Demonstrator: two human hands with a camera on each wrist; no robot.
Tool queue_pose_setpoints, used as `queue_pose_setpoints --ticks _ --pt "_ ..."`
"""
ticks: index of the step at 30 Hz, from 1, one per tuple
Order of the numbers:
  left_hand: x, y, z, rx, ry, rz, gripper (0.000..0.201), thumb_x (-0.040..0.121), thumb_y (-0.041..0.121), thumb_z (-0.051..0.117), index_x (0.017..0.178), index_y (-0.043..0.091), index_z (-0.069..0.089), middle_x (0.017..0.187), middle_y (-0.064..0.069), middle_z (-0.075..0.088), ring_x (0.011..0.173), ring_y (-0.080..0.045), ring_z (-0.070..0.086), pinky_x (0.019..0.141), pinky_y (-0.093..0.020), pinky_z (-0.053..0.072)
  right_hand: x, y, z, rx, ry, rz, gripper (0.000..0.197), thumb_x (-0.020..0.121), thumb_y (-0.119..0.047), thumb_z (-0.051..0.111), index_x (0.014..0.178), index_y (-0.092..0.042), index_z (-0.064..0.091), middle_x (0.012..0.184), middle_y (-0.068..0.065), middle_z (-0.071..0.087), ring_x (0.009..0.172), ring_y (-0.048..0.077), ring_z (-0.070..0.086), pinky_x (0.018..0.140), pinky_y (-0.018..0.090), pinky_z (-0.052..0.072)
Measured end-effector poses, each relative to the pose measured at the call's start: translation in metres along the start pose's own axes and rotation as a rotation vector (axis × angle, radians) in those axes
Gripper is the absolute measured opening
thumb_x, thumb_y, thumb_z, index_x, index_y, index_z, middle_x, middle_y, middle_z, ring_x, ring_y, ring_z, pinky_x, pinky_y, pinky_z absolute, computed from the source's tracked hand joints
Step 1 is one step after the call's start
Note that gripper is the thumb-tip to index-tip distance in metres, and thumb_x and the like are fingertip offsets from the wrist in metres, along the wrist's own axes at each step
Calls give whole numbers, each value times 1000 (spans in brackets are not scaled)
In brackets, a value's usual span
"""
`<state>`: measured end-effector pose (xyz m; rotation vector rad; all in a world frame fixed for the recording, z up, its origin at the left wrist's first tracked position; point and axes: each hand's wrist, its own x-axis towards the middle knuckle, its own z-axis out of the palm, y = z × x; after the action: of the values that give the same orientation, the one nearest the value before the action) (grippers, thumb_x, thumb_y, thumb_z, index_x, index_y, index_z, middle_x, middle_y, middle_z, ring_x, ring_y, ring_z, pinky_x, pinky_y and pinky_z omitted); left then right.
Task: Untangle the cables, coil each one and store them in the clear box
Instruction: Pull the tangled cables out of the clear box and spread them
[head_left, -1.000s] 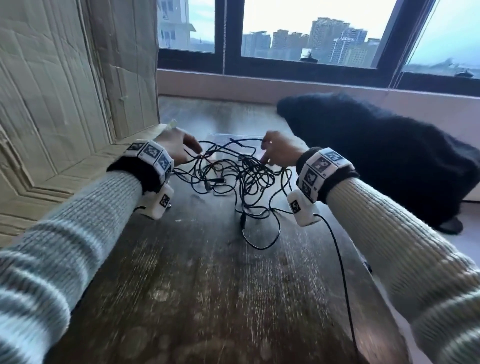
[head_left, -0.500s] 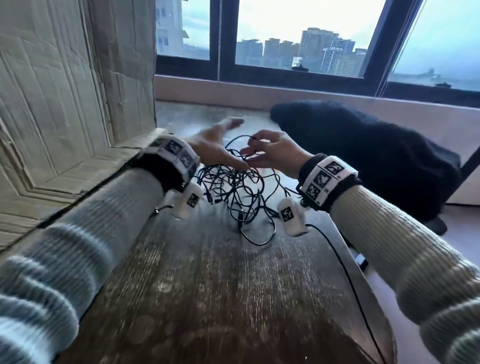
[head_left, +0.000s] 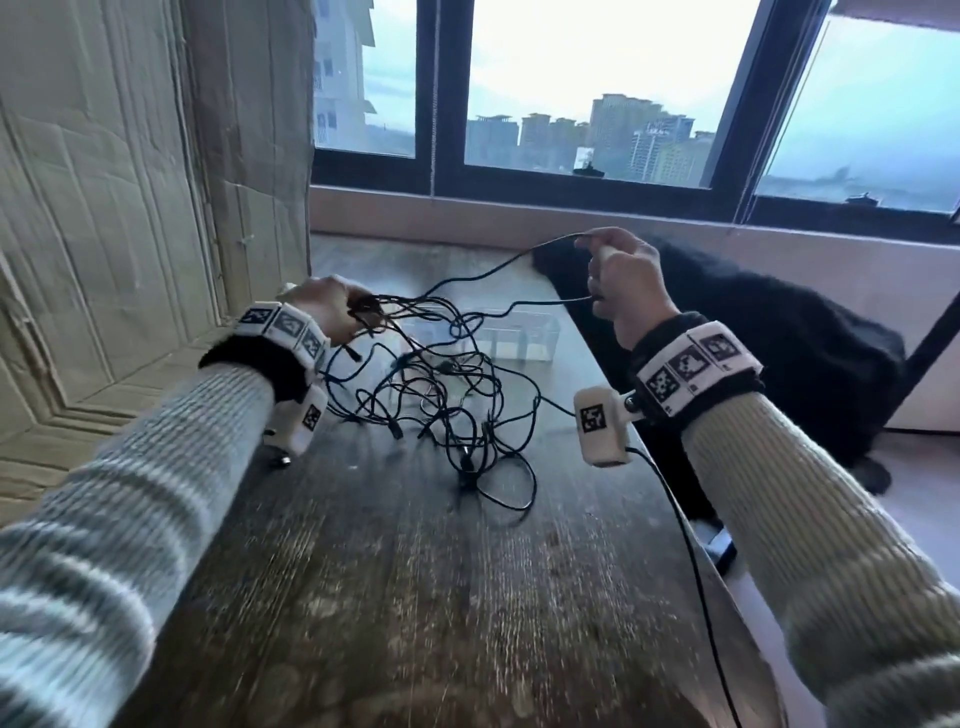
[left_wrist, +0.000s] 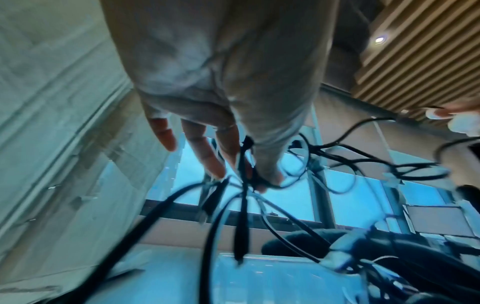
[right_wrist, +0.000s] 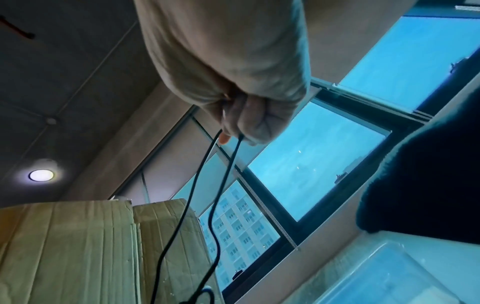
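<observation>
Black cables (head_left: 441, 395) are seen in a loose tangle above and on the dark, worn wooden table (head_left: 395, 597), with the lowest loops lying on the wood near the table's middle. A bunch of strands from the tangle is pinched by the left hand (head_left: 324, 312) between thumb and fingertips, raised over the left side of the table; in the left wrist view the remaining fingers (left_wrist: 207, 156) are shown fairly straight beside the pinched strands, and several plug ends are seen dangling below. A single cable is gripped by the right hand (head_left: 626, 291), which is closed around it and lifted higher than the left, over the table's right edge. Two runs of that cable are shown leaving the closed fist in the right wrist view (right_wrist: 249, 123) and stretching across to the bunch held at the left.

The clear box (head_left: 519, 335) is placed on the table beyond the tangle, towards the window, and appears divided into compartments; whether any cable lies inside it cannot be told. A dark, fuzzy fabric heap (head_left: 779, 353) is seen just beside the table's right edge. Flattened cardboard (head_left: 130, 208) is stood against the left side. A window (head_left: 597, 93) with tall buildings outside is seen past the table's far end
</observation>
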<state>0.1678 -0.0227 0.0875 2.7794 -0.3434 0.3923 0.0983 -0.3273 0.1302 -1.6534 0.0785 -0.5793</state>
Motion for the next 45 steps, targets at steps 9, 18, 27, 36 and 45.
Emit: queue_pose_setpoints --ticks 9,18,27,36,45 --pt "2 31 -3 -292 -402 86 98 66 5 84 146 27 31 149 0 39 126 -22 50 100 -28 41 -15 -4 47 240 -260 78 19 99 -7 39 96 -13 57 64 1 40 47 11 40 60 34 58" --pt "-9 91 62 -682 -346 295 45 92 23 60 135 19 47 101 -5 72 90 -32 68 85 -57 52 -17 -52 53 582 -335 -30 18 98 -1 39 90 -5 55 52 1 36 47 14 38 73 44 57" --pt "3 15 11 -88 -53 239 47 82 69 42 100 36 70 101 2 67 79 -19 64 75 -37 55 0 -26 -5 426 92 -46 36 86 13 34 88 -9 62 64 0 49 57 13 47 77 42 60" --pt "2 14 -18 -414 33 97 15 75 44 76 87 35 75 90 8 71 86 -13 65 79 -25 47 14 6 2 -209 101 -98 30 90 -13 44 87 -27 70 81 -11 66 71 3 57 75 26 47" --pt "17 93 -3 -546 38 219 43 80 15 68 122 22 60 106 2 57 98 -13 54 83 -19 38 -31 14 46 -848 -595 -71 78 71 -67 65 139 -35 45 144 4 26 129 20 34 110 40 32"
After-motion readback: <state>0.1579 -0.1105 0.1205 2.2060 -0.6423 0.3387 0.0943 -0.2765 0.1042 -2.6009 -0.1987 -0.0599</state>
